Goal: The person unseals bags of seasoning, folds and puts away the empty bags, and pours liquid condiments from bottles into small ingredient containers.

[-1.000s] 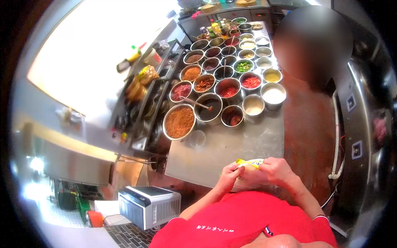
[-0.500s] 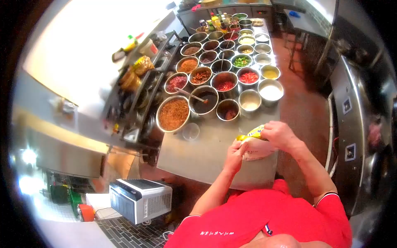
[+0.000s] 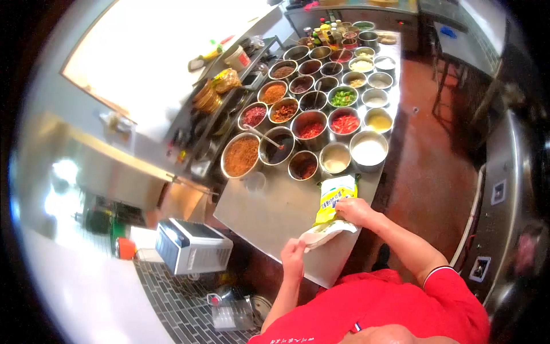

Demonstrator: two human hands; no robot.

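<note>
Reddish-brown floor (image 3: pixel 424 149) right of the steel table (image 3: pixel 258 215); grey brick-pattern tiles (image 3: pixel 177 301) lower L. Dark metal shelving (image 3: pixel 229 106) w/ goods along table's L side, pale wall (image 3: pixel 94 86) beyond, v. bright white area (image 3: pixel 143 51) upper L. Steel equip. (image 3: pixel 498 212) at R.

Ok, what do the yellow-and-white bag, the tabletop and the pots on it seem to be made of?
The bag looks like thin printed plastic film, smooth and bright; its lower part folds softly. A laminate is possible.
The tabletop looks like brushed or worn stainless steel: grey, with blurred, soft reflections.
The pots look like smooth metal, probably stainless steel, going by their silvery, shiny rims.
</note>
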